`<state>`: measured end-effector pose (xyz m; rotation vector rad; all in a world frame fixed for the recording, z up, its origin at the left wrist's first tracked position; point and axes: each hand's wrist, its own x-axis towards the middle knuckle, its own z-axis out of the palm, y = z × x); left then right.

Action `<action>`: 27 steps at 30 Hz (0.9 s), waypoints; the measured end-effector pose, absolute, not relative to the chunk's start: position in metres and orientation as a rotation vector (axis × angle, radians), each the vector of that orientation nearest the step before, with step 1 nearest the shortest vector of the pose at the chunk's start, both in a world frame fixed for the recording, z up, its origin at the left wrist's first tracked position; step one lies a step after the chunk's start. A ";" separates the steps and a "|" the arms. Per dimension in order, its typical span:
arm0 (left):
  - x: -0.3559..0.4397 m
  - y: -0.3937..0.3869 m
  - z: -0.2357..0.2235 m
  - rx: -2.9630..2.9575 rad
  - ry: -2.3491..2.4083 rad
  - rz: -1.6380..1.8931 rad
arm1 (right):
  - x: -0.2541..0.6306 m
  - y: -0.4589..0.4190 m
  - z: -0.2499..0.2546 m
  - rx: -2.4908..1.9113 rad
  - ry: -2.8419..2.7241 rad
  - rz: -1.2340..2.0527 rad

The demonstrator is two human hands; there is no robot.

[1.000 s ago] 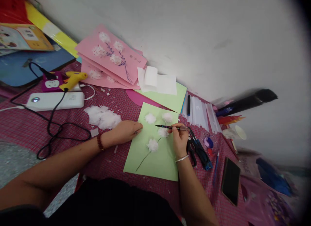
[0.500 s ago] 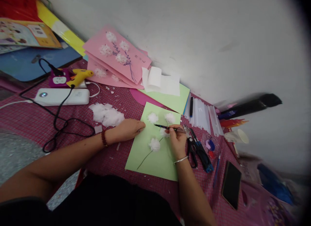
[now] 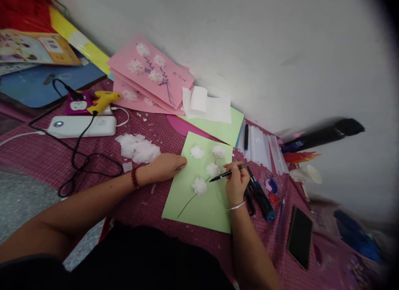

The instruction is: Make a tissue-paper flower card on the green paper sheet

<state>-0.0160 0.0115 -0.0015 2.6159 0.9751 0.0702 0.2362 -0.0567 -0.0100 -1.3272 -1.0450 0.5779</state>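
Observation:
A light green sheet of paper lies before me, with several fluffy white paper blossoms on it and a thin dark stem line running down to the lower left. My right hand is closed around a dark brush pen. Its tip points left, just right of the lowest blossom, at the stem line; whether it touches the paper I cannot tell. At the sheet's left edge rests my left hand, fingers curled together; what is under them is hidden. A heap of white paper pieces lies beyond it.
Right of the sheet are scissors, a blue-black cutter and a phone. Pink cards and a white paper roll lie near the wall. Left stand a power bank, a yellow glue gun and looped black cable.
My right hand has moved right and slightly down. The pen tip has gone from beside the upper left blossom to the stem by the lowest one. My left hand stays put.

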 end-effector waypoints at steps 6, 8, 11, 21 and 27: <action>-0.017 0.011 0.000 2.628 0.969 0.052 | 0.240 -0.054 -0.010 -1.313 -0.919 0.546; -0.017 0.011 -0.001 2.630 0.963 0.050 | 0.238 -0.054 -0.011 -1.321 -0.929 0.568; -0.017 0.011 -0.001 2.634 0.954 0.052 | 0.233 -0.055 -0.008 -1.333 -1.011 0.624; -0.017 0.013 0.000 2.599 0.963 0.088 | 0.233 -0.073 0.014 -1.427 -1.292 0.749; -0.018 0.014 -0.003 2.562 0.945 0.111 | 0.225 -0.091 -0.002 -1.435 -1.213 0.708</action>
